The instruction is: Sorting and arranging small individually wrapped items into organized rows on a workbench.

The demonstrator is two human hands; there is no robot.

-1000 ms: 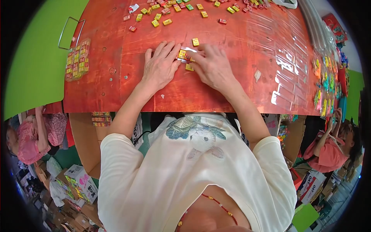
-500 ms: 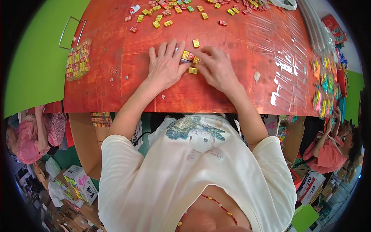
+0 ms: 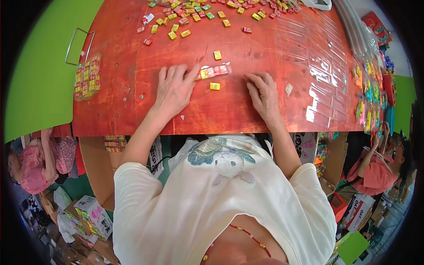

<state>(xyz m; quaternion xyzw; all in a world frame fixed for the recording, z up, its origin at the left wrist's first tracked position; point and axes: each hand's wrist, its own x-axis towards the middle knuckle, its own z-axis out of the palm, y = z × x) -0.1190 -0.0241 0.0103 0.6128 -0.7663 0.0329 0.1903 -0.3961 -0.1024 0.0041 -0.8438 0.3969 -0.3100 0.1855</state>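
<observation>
A narrow clear plastic tray [image 3: 226, 69] lies on the red table with a row of small red and yellow boxes [image 3: 214, 72] in it. At its left end, my left hand [image 3: 173, 90] holds it between thumb and index finger, the other fingers resting on the tabletop. My right hand [image 3: 265, 97] lies apart from the tray on the right, fingers loosely bent and spaced, with nothing in them. One loose yellow box [image 3: 217, 55] sits just beyond the tray, another yellow box [image 3: 215, 86] just on the near side.
Many loose little boxes [image 3: 185, 33] are scattered at the far side. Filled packs [image 3: 88, 77] lie at the left edge, empty clear trays [image 3: 329, 84] at the right. Past those are colourful packaged items [image 3: 369, 92]. A green board [image 3: 39, 66] borders the left; people sit on both sides.
My right hand has drawn away from the tray to the right and nearer me. My left hand has shifted left to the tray's end, uncovering the row of boxes.
</observation>
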